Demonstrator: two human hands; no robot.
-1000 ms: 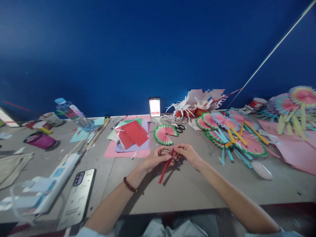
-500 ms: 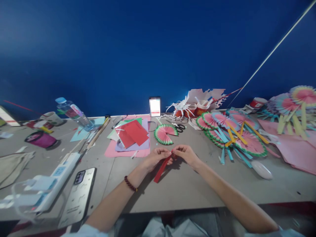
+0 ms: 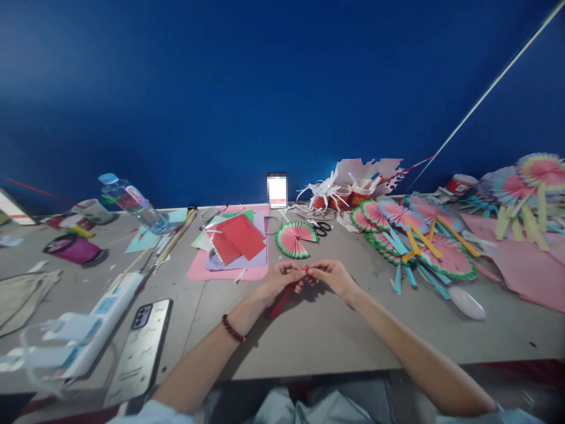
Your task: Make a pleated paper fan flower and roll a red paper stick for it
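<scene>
Over the middle of the table, a red paper strip [image 3: 281,301] is pinched between my two hands. My left hand [image 3: 282,280] has its thumb and fingers closed on the strip near its upper end. Right beside it, fingertips almost touching, my right hand [image 3: 329,275] pinches the same end. The strip's free part slants down to the left beneath my left hand, partly covered by it. Just beyond my hands lies a pleated watermelon-coloured paper fan [image 3: 295,240], opened to most of a circle. Black-handled scissors [image 3: 323,228] lie at its right.
Coloured paper sheets [image 3: 241,238] lie left of the fan. Finished fans [image 3: 445,253] with paper handles pile up at right, near a white computer mouse [image 3: 468,303]. A phone [image 3: 139,350], a power strip [image 3: 106,324] and a bottle [image 3: 135,203] are at left. A lit screen [image 3: 277,191] leans against the wall.
The strip's free end has swung a little left and turned narrower to view. A red bit now shows between my fingertips. Both hands stay in nearly the same place.
</scene>
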